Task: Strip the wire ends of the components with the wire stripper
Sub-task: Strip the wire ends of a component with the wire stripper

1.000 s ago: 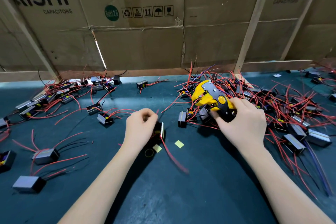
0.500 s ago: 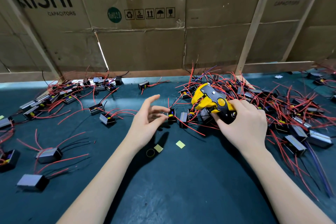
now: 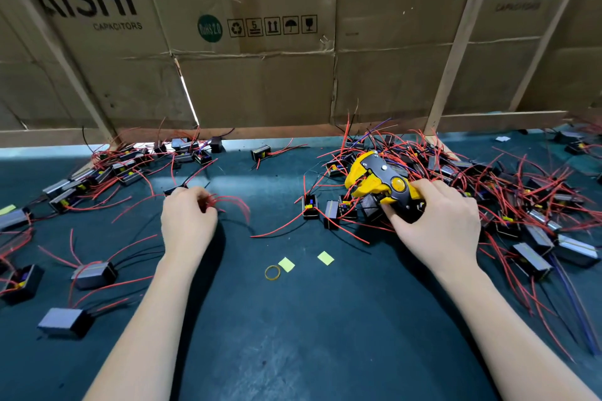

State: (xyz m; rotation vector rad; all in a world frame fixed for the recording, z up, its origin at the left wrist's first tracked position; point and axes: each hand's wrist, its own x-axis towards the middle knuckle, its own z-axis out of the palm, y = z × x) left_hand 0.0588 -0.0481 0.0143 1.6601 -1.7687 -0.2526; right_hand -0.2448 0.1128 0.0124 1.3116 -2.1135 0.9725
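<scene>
My right hand (image 3: 436, 228) grips the handles of the yellow and black wire stripper (image 3: 374, 181), which rests on the edge of a pile of components (image 3: 508, 202) with red wires at the right. Its jaws point up and left. My left hand (image 3: 187, 221) is at centre left with its fingers curled on a small black component; the body is hidden under the hand, and its red wires (image 3: 233, 202) curl out to the right. A loose black component (image 3: 309, 207) with a long red wire lies between the hands.
A second heap of components (image 3: 130, 166) lies at the back left, and single ones (image 3: 93, 275) near the left edge. A rubber band (image 3: 272, 272) and two yellow paper squares (image 3: 325, 258) sit on the dark green mat. A cardboard wall (image 3: 260, 85) closes the back.
My left hand let go of the component it held near the centre, opened, then moved left and closed on another one. My right hand and the stripper have barely moved.
</scene>
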